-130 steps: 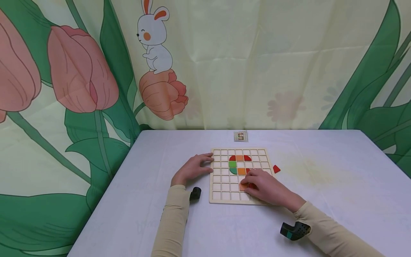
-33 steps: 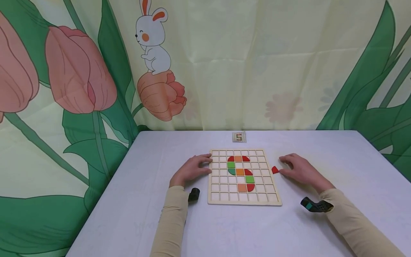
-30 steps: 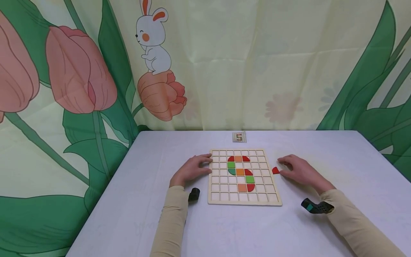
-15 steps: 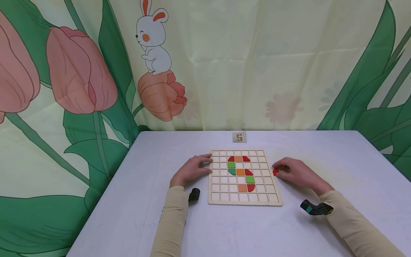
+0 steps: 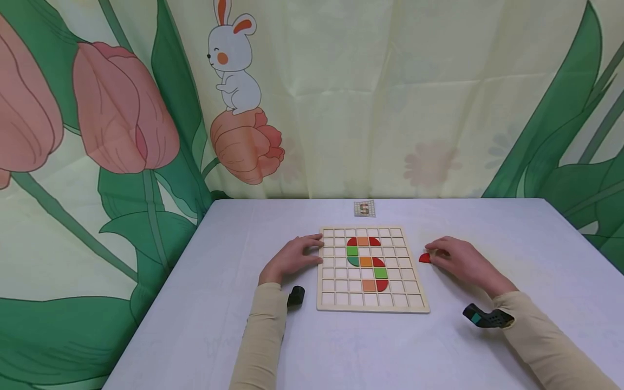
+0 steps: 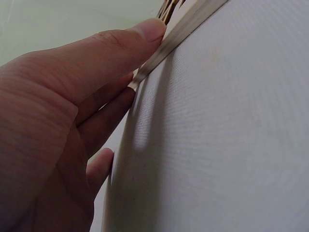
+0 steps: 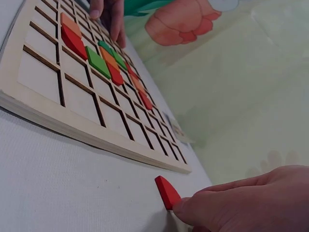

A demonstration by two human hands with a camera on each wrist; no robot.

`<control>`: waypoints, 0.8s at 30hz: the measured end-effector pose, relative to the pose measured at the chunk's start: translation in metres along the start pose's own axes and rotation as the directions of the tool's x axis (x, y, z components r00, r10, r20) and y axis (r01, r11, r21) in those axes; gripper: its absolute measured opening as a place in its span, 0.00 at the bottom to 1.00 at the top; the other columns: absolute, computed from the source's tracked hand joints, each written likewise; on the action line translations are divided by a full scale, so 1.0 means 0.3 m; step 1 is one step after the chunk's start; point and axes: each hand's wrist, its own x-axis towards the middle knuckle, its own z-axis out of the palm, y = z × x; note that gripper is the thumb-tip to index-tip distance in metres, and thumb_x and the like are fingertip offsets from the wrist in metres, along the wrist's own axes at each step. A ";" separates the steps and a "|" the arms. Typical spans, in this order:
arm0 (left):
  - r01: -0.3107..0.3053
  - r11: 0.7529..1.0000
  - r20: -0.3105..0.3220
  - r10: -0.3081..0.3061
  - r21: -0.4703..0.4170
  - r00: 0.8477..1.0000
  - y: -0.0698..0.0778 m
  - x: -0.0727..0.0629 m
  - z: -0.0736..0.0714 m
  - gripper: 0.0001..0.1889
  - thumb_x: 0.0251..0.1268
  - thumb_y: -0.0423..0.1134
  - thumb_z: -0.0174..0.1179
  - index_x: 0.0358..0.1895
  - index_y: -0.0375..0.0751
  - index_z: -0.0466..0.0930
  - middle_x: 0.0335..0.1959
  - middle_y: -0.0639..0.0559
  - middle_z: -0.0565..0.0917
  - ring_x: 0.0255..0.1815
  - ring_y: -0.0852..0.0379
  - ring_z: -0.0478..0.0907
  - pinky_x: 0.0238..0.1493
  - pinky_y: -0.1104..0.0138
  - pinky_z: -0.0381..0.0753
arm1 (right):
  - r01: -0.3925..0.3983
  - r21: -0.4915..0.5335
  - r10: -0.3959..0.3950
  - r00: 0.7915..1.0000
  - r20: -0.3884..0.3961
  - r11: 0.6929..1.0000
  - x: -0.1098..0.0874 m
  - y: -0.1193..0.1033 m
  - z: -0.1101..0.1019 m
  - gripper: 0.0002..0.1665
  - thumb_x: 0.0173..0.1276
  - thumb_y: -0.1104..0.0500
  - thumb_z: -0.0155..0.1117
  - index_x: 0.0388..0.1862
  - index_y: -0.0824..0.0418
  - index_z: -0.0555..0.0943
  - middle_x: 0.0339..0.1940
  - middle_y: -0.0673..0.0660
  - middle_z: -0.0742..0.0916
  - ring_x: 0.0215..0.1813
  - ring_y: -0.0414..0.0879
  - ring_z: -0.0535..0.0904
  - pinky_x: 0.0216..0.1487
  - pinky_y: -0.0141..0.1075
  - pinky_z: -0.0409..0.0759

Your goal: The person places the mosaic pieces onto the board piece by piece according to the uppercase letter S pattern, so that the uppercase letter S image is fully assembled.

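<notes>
A wooden grid board [image 5: 341, 310] lies on the table, with red, orange and green pieces set in some of its cells in a curving line. My left hand [image 5: 292, 257] touches the board's left edge; in the left wrist view the thumb [image 6: 152, 30] lies against the rim and the fingers stretch out below it. Off the board's right side, my right hand [image 5: 463, 260] pinches a red quarter-circle piece [image 5: 425, 258] by one end. The right wrist view shows that red piece [image 7: 167, 192] tilted beside the thumb; the other fingertips are mostly hidden.
A small card [image 5: 364, 208] with a grid and a coloured figure lies behind the board. White cloth covers the table [image 5: 370, 352]. A curtain [image 5: 336, 108] printed with tulips and a rabbit hangs at the table's far edge.
My right hand has left the board's lower cells, moved right to the loose red piece and taken hold of it. The piece is turned and slightly farther from the board. My left hand stays put.
</notes>
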 end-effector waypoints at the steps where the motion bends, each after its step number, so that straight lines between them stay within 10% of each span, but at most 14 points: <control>1: -0.001 1.000 -0.001 0.001 0.000 1.000 0.000 0.000 0.001 0.25 0.63 0.42 0.66 0.63 0.41 0.77 0.72 0.56 0.68 0.75 0.53 0.59 0.78 0.59 0.46 | -0.007 0.005 0.007 1.000 0.009 1.000 0.000 0.002 0.001 0.17 0.65 0.65 0.66 0.52 0.68 0.83 0.48 0.64 0.84 0.48 0.57 0.79 0.51 0.55 0.81; 24: 0.006 1.000 -0.005 -0.006 0.005 1.000 -0.001 0.004 0.003 0.25 0.63 0.42 0.66 0.63 0.43 0.77 0.72 0.57 0.67 0.75 0.54 0.58 0.78 0.59 0.45 | 0.003 0.036 -0.003 1.000 -0.008 0.999 0.015 -0.023 0.013 0.18 0.63 0.66 0.69 0.53 0.67 0.82 0.47 0.61 0.84 0.45 0.53 0.79 0.50 0.51 0.83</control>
